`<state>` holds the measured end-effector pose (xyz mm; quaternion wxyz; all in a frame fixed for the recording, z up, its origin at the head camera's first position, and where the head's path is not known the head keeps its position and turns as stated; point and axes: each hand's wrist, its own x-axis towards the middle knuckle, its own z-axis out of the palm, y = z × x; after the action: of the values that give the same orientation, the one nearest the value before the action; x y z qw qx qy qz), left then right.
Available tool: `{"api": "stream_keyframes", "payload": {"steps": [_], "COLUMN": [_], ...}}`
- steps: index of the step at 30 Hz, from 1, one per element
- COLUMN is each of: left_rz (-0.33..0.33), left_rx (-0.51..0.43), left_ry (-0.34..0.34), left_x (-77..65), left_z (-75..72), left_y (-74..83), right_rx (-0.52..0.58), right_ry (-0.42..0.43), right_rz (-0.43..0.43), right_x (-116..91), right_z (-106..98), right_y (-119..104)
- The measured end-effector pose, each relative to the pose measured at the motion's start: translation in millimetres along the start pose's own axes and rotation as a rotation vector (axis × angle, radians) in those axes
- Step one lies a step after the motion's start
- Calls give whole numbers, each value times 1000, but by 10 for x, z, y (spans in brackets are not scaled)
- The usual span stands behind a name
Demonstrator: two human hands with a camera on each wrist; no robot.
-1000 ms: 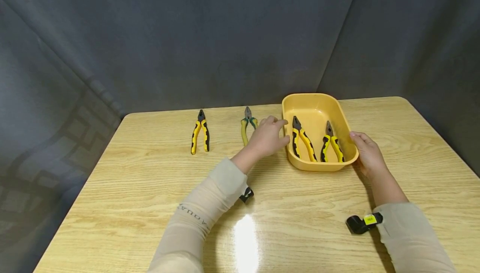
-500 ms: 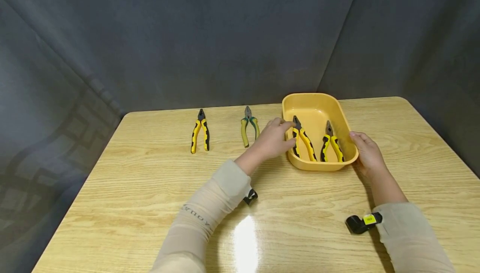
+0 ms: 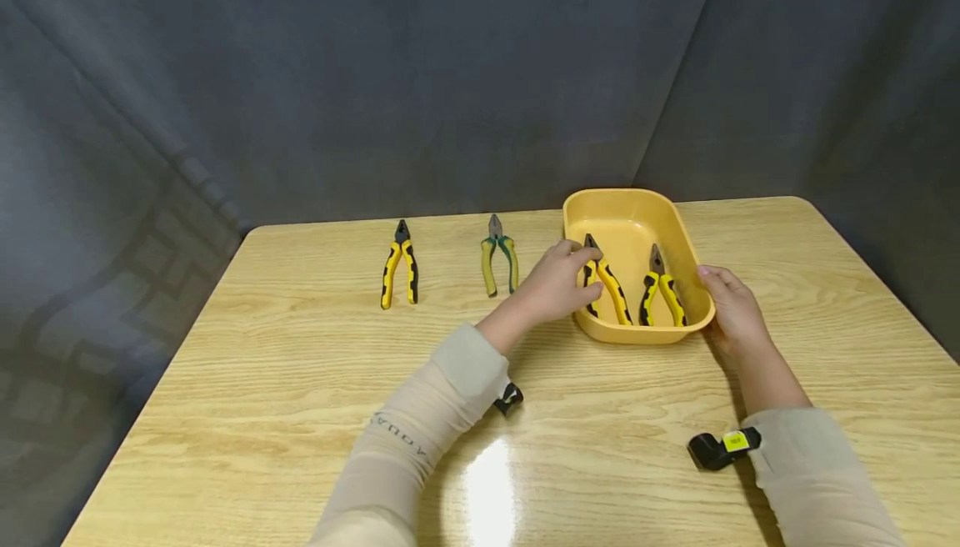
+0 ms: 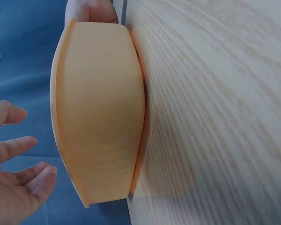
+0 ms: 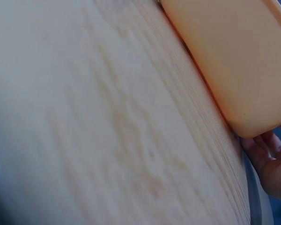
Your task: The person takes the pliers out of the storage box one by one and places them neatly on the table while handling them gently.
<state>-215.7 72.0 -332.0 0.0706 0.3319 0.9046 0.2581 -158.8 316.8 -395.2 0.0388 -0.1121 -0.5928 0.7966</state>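
Observation:
A yellow plastic tray (image 3: 637,335) stands on the table at the right, holding two pliers with black-and-yellow handles. My left hand (image 3: 555,282) reaches over its left rim, thumb and fingers parted above the left pliers (image 3: 617,290) and partly covering them. In the left wrist view, those fingers (image 4: 14,148) are spread beside the rim with nothing between them. The right pliers (image 3: 657,262) lie apart, jaws toward the back. My right hand (image 3: 737,307) grips the tray's right side near the front corner, thumb at the rim and fingers along the outer wall (image 5: 239,65).
To the left of the tray, green-handled pliers (image 3: 496,238) lie on the wooden table (image 3: 300,397). Further left are black-and-yellow pliers (image 3: 402,238). A dark grey curtain (image 3: 420,80) hangs behind the table's back edge.
My left hand has moved right, from beside the tray to over its left rim and the left pliers, uncovering the green-handled pliers. The right hand keeps its hold on the tray.

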Motion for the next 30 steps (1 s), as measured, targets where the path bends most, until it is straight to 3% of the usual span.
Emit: {"api": "stream_keyframes", "payload": {"steps": [30], "left_rz": [51], "left_rx": [33], "left_ry": [-40], "left_x": [79], "left_z": [82], "left_y": [157], "right_rx": [57], "right_ry": [1], "right_rz": [-30], "right_x": [14], "right_z": [2], "right_y": [26]}}
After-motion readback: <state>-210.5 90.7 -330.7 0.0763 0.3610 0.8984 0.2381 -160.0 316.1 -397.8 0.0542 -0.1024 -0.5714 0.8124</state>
